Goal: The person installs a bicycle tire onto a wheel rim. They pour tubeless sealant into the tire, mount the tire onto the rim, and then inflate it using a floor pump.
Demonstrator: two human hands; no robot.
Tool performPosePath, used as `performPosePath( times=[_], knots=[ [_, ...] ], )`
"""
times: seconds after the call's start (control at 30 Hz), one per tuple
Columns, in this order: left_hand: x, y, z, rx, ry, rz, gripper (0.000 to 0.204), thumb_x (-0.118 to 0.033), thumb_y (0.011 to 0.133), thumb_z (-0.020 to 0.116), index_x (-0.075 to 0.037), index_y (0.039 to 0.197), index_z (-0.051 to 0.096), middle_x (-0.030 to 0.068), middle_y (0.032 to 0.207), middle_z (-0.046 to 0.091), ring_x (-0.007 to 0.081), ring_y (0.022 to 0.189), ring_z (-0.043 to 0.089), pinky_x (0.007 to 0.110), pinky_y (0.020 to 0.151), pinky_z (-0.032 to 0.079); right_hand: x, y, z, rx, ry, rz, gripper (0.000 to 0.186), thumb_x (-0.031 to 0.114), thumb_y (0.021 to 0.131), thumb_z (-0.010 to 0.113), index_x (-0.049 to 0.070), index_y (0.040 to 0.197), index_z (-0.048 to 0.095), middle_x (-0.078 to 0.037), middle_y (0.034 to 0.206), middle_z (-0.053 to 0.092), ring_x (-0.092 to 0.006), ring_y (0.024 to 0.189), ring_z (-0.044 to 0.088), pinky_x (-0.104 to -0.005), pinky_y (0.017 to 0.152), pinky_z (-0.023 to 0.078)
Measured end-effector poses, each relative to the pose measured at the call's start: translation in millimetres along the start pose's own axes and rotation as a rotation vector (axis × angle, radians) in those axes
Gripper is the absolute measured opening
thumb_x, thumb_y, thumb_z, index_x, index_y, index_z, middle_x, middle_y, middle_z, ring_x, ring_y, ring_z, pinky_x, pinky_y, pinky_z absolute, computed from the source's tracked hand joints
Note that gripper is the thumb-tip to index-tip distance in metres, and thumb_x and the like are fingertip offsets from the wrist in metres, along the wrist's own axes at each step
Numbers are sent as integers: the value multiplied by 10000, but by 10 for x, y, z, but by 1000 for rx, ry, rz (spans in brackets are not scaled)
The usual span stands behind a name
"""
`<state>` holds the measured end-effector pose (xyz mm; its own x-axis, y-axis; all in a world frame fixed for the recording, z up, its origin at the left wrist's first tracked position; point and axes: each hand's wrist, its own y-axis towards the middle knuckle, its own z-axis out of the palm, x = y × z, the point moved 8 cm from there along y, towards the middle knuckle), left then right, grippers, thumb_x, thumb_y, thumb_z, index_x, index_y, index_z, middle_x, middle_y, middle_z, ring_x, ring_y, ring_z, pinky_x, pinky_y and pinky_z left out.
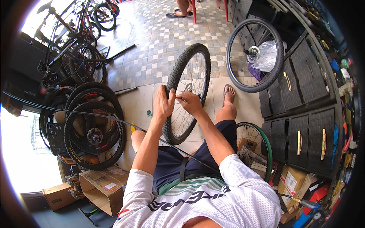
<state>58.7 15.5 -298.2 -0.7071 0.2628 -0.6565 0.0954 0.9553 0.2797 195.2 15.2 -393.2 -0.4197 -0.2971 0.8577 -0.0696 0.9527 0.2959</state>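
Note:
A bicycle wheel with a knobby black tire [176, 73] stands upright between my legs, its spokes and a disc rotor showing inside the rim. My left hand [164, 103] is wrapped over the near left side of the tire, thumb on the sidewall. Beside it, at the inner edge of the rim, my right hand [190, 103] is closed in a pinch. Whatever sits between those fingertips is too small to make out. A thin black hose [148, 133] slants from the left, passing across my lap.
Several wheels [95, 133] are stacked on the left, with bicycles [76, 57] behind. Another wheel [279, 57] leans against dark drawers [308, 81] on the right. A green-rimmed wheel [269, 152] stands by my right leg. Cardboard boxes [102, 186] lie lower left. A person's foot [178, 15] shows far ahead.

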Motion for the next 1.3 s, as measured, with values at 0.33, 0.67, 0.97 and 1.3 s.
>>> performPosePath(
  times=[0.33, 0.67, 0.97, 1.3],
  knots=[
    [100, 26, -7, 8, 17, -38, 406, -382, 1040, 533, 19, 1082, 492, 307, 970, 590, 516, 931, 576, 543, 817, 459, 111, 67, 64, -59, -31, -194, 156, 181, 881, 744, 112, 902, 605, -67, 860, 606, -311, 774, 648, -433, 647, 519],
    [105, 107, -32, 1, -1, -22, 405, -377, 1034, 541, 22, 1079, 492, 310, 968, 591, 512, 930, 582, 542, 806, 460, 63, 89, 56, -5, -19, -17, 231, 266, 879, 760, 150, 1068, 699, -65, 903, 627, -276, 781, 660, -396, 699, 536],
    [43, 117, -2, 57, 97, -86, 502, -418, 964, 632, 18, 1171, 494, 293, 1054, 629, 495, 1002, 615, 532, 846, 490, -114, -12, -8, 46, 97, 139, 250, 176, 874, 688, 135, 1119, 715, -67, 871, 615, -229, 730, 602, -379, 700, 505],
    [-46, 146, 93, 47, 288, -49, 529, -352, 889, 727, 33, 1126, 452, 296, 1067, 637, 474, 988, 645, 515, 816, 526, -98, -12, -47, -53, 65, 199, 318, 152, 856, 640, 124, 1170, 685, -90, 801, 615, -248, 743, 626, -390, 707, 514]
  ],
)
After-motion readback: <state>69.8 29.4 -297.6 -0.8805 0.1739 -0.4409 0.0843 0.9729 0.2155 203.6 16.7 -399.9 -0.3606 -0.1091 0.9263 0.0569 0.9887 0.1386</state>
